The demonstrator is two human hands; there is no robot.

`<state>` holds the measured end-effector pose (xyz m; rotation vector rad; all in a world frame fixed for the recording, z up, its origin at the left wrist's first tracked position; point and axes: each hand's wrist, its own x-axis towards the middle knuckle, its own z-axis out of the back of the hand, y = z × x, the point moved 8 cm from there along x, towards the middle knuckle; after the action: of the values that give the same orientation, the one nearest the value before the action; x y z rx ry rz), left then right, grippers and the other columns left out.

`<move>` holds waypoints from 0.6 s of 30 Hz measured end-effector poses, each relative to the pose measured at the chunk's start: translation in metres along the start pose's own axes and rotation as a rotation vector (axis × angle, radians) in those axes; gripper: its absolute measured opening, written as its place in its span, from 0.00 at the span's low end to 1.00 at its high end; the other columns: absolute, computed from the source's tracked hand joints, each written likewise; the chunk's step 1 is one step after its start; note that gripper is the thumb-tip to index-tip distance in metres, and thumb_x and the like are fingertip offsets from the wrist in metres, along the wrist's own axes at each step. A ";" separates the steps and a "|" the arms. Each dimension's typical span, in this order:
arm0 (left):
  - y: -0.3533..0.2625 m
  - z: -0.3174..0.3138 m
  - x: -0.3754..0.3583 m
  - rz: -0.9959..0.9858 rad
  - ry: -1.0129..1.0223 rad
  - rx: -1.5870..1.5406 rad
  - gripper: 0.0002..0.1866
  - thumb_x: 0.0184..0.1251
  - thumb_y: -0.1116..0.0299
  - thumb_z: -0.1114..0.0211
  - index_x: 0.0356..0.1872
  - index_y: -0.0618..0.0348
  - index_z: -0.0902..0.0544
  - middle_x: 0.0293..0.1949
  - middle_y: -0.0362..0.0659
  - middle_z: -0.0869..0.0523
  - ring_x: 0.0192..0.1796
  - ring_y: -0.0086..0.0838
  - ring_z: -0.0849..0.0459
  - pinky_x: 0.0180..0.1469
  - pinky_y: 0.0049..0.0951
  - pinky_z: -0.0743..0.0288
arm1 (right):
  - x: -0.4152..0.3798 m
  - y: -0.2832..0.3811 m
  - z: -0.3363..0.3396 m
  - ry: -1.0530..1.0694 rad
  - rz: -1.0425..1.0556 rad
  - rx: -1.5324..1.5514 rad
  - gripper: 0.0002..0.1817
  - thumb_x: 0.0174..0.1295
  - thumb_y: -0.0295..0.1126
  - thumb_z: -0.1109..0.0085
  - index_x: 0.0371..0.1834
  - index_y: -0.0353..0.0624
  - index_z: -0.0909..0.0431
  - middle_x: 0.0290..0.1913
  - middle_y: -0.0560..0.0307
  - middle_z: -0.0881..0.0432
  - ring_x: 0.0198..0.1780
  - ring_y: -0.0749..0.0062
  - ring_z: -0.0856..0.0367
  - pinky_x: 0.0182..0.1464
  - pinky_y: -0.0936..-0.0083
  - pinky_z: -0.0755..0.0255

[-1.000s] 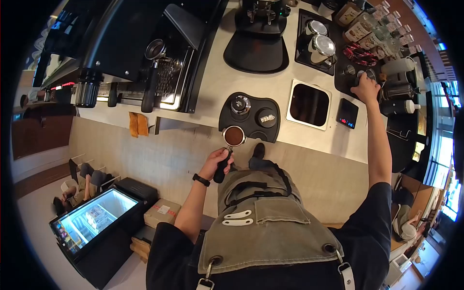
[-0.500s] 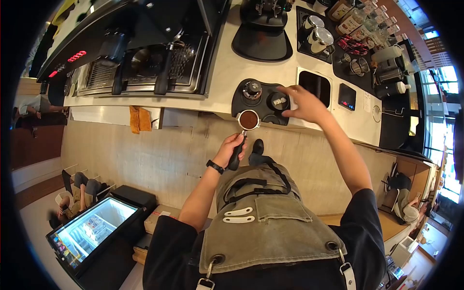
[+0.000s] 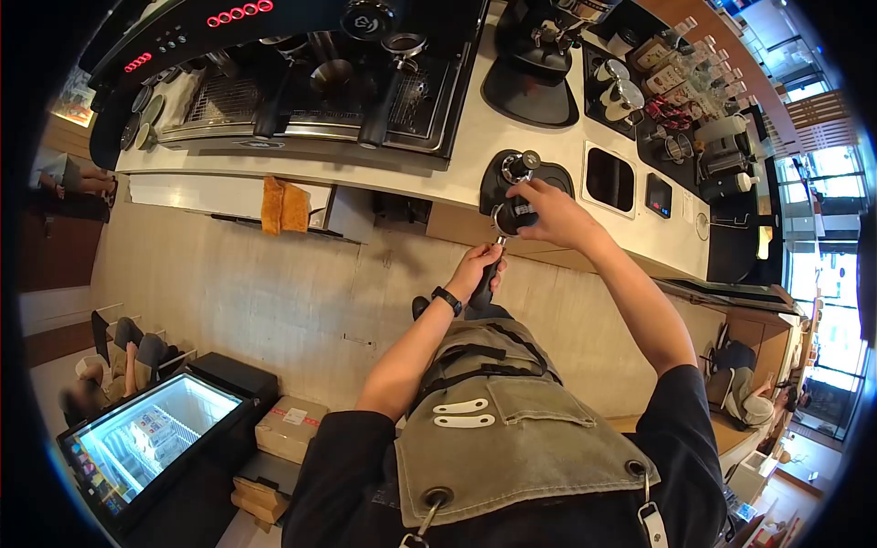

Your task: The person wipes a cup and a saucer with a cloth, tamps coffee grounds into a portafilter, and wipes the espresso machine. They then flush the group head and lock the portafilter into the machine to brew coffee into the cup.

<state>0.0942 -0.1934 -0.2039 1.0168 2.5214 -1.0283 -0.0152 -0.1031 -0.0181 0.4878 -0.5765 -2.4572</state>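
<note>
My left hand (image 3: pixel 479 270) is wrapped round the black handle of a portafilter (image 3: pixel 502 240), its basket end at the counter's edge. My right hand (image 3: pixel 559 216) grips a black round coffee distributor (image 3: pixel 518 213) with a pale label on top. The distributor is over the portafilter's basket and mostly covers it; whether it is seated inside cannot be made out. Just beyond, a tamper (image 3: pixel 521 166) with a metal base stands on the black tamping mat (image 3: pixel 493 194).
An espresso machine (image 3: pixel 315 100) fills the back left, with a grinder (image 3: pixel 539 46) to its right. A recessed bin (image 3: pixel 609 178), a small scale (image 3: pixel 658 194) and several syrup bottles (image 3: pixel 681 73) stand rightward. An orange cloth (image 3: pixel 284 205) hangs at the counter front.
My right hand has taken the distributor off the mat and brought it left over the portafilter's basket, which held ground coffee in view before. My head view has shifted left.
</note>
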 end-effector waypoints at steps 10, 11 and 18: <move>-0.002 0.005 0.002 -0.008 0.041 0.027 0.13 0.84 0.56 0.40 0.44 0.55 0.24 0.31 0.38 0.19 0.23 0.22 0.22 0.25 0.25 0.26 | 0.006 0.004 -0.016 0.058 -0.031 -0.111 0.37 0.47 0.29 0.22 0.65 0.47 0.26 0.64 0.38 0.22 0.53 0.37 0.14 0.56 0.53 0.17; -0.001 0.006 0.003 -0.005 0.042 0.025 0.13 0.84 0.56 0.40 0.44 0.55 0.24 0.31 0.38 0.19 0.23 0.22 0.22 0.25 0.26 0.26 | 0.006 0.005 -0.017 0.065 -0.036 -0.114 0.37 0.47 0.29 0.22 0.65 0.47 0.26 0.63 0.38 0.22 0.53 0.37 0.14 0.55 0.53 0.17; -0.001 0.006 0.004 -0.005 0.045 0.018 0.11 0.83 0.57 0.40 0.44 0.54 0.23 0.31 0.38 0.19 0.23 0.23 0.21 0.25 0.26 0.26 | 0.008 0.006 -0.024 0.092 -0.041 -0.125 0.37 0.48 0.29 0.21 0.64 0.48 0.26 0.62 0.38 0.23 0.53 0.37 0.14 0.55 0.52 0.18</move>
<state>0.0902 -0.1966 -0.2095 1.0508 2.5557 -1.0428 -0.0080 -0.1189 -0.0367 0.5635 -0.3766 -2.4766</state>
